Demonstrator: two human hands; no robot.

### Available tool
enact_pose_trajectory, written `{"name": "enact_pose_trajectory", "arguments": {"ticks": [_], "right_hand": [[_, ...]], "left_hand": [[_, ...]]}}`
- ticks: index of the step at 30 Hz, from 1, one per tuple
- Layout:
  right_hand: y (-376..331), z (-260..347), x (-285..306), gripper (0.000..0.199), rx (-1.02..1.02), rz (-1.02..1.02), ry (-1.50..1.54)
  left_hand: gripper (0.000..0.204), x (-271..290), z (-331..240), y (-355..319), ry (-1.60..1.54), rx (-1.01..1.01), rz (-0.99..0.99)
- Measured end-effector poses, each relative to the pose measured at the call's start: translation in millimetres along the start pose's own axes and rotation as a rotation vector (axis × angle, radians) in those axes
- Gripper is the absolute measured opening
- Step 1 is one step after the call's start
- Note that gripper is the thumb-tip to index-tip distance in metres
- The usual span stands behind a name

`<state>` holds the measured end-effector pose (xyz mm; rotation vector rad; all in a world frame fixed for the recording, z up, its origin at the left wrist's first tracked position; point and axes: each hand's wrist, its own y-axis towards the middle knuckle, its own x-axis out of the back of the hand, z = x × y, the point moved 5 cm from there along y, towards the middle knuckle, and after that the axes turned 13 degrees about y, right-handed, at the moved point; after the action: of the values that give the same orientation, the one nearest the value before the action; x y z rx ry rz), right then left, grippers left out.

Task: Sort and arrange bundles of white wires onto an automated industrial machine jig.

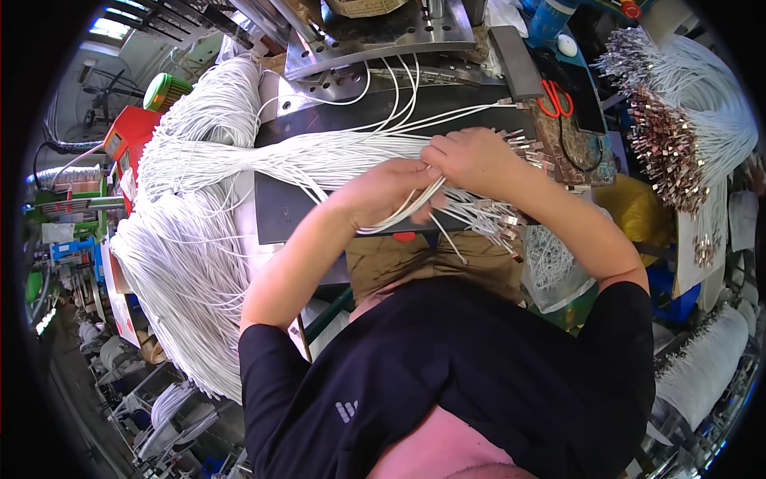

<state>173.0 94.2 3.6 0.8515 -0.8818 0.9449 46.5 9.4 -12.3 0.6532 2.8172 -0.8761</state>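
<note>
My left hand [385, 193] is closed around a few white cables [419, 199], which run across its fingers and droop past them on the side near my lap. My right hand [465, 162] meets it from the other side, back turned up, fingers curled in against my left fingertips; the hand itself hides whatever they pinch, so I cannot tell whether they grip a cable. Both hands are above the near part of the black board [279, 219], where the main bundle [319, 156] lies, its plugs [499, 219] fanned out under and beyond my right wrist. Just right of my lap, below my right forearm, a clear bag [561, 299] gapes at the top, and through it I see a tangle of small white pieces [549, 254]. Farther right is a yellow bag [636, 209]; what it holds I cannot tell. Below that one shows part of a blue bin [677, 302], its inside hidden from me. A blue tub [549, 20] is at the far right corner of the bench, beyond the orange-handled scissors [556, 104]. More cables hang in a thick heap [183, 287] to my left.
</note>
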Motion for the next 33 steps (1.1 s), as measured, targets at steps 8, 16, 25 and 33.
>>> {"name": "enact_pose_trajectory", "arguments": {"ticks": [8, 16, 25, 33], "right_hand": [[-10, -35, 7, 0.057, -0.159, -0.125, 0.336], [-9, -77, 29, 0.042, -0.425, -0.396, 0.996], [-4, -80, 16, 0.036, -0.411, -0.448, 1.045], [-22, -56, 2, 0.020, -0.532, 0.200, 0.397]], "left_hand": [[0.038, 5, -5, 7, 0.057, 0.075, -0.075], [0.035, 1, 1, 20, 0.059, -0.065, -0.098], [0.034, -10, -4, 44, 0.097, -0.123, -0.133], [0.033, -16, -21, 30, 0.281, -0.127, -0.186]]}}
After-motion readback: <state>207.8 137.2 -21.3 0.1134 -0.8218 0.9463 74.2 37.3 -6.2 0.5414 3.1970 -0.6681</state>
